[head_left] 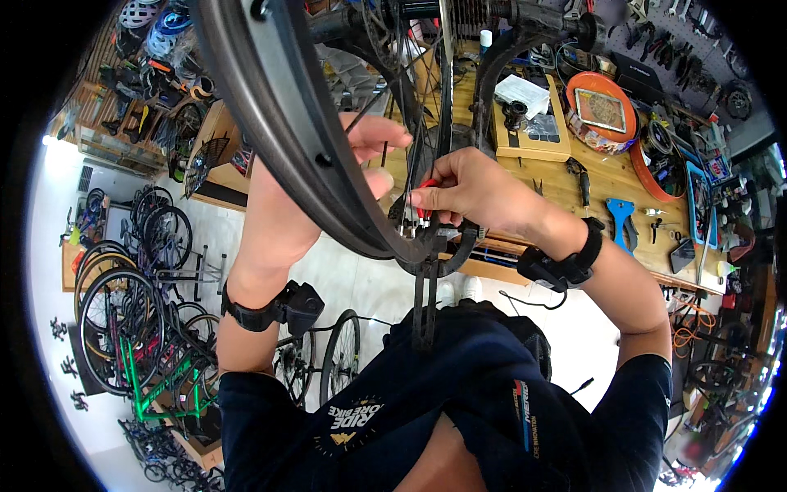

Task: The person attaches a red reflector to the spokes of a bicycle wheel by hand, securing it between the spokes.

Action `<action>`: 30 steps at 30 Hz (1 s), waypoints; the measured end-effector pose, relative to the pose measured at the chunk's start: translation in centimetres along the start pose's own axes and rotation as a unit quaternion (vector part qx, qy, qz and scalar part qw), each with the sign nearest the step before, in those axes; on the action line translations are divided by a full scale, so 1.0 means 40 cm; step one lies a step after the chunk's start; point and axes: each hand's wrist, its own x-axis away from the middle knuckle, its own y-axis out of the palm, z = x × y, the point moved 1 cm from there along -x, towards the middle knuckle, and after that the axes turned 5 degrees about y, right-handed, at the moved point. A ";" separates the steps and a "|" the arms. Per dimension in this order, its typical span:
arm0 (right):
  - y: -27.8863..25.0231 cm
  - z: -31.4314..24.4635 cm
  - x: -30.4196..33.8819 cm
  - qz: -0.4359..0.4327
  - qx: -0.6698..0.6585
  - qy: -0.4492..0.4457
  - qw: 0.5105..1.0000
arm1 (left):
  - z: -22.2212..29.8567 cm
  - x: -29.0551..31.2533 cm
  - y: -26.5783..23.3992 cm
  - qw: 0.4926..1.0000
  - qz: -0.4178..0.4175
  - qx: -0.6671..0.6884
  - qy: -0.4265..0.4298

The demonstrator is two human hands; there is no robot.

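A dark bicycle wheel rim [283,107] stands in front of me, its lower part between the arms of a black truing stand [422,316]. Thin spokes [385,156] run up from it toward the hub at the top. My right hand [471,193] pinches a small red-handled spoke wrench [425,198] low among the spokes, close to the rim. Behind the rim, my left hand [379,139] has its fingers and thumb apart beside the spokes, with nothing visible in it. The rim hides part of its palm. Each wrist wears a black strapped device.
Beyond the wheel is a wooden workbench [594,184] carrying a cardboard box [533,146], an orange round tray [601,111], a blue tool [621,223] and a black-handled screwdriver [584,184]. Several bicycles, including a green frame [152,394], stand at left. Tools hang on the far right wall.
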 end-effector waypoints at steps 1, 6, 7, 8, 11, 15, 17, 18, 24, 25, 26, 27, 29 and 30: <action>-0.004 0.000 -0.003 -0.011 0.007 -0.002 1.000 | 0.003 -0.002 0.003 1.000 0.001 -0.003 -0.002; -0.043 0.037 -0.051 -0.042 0.030 0.031 0.998 | -0.030 0.004 0.016 0.998 -0.039 -0.014 -0.043; -0.055 0.055 -0.081 -0.043 0.072 0.024 0.996 | -0.065 0.021 0.031 0.997 0.004 -0.070 -0.024; -0.072 0.079 -0.116 -0.029 0.109 0.023 0.993 | -0.092 0.030 0.042 0.995 -0.013 -0.089 -0.036; -0.120 0.137 -0.195 0.016 0.187 0.017 0.982 | -0.172 0.042 0.057 0.989 -0.057 -0.119 -0.072; -0.124 0.139 -0.200 0.016 0.160 -0.008 0.987 | -0.196 0.041 0.055 0.992 -0.041 -0.073 -0.090; -0.102 0.117 -0.166 -0.006 0.110 -0.011 0.994 | -0.138 0.036 0.055 0.995 -0.023 -0.051 -0.084; -0.092 0.104 -0.146 -0.015 0.083 -0.007 0.996 | -0.121 0.036 0.054 0.996 -0.006 0.003 -0.084; -0.047 0.032 -0.033 0.097 0.022 -0.040 0.994 | -0.021 0.003 0.038 0.995 0.016 -0.034 -0.088; -0.052 0.013 -0.018 0.139 0.014 -0.065 0.988 | -0.013 0.000 0.036 0.996 0.030 -0.013 -0.086; -0.059 0.000 -0.005 0.182 0.005 -0.089 0.979 | -0.007 -0.004 0.035 0.995 0.043 0.009 -0.085; -0.083 -0.008 -0.005 0.191 -0.049 -0.126 0.972 | -0.002 -0.010 0.036 0.995 0.052 0.016 -0.088; -0.106 -0.026 0.017 0.171 -0.084 -0.141 0.971 | -0.001 -0.009 0.032 0.994 0.041 0.015 -0.097; -0.110 -0.032 0.035 0.145 -0.096 -0.141 0.975 | -0.003 -0.011 0.031 0.994 0.035 0.016 -0.101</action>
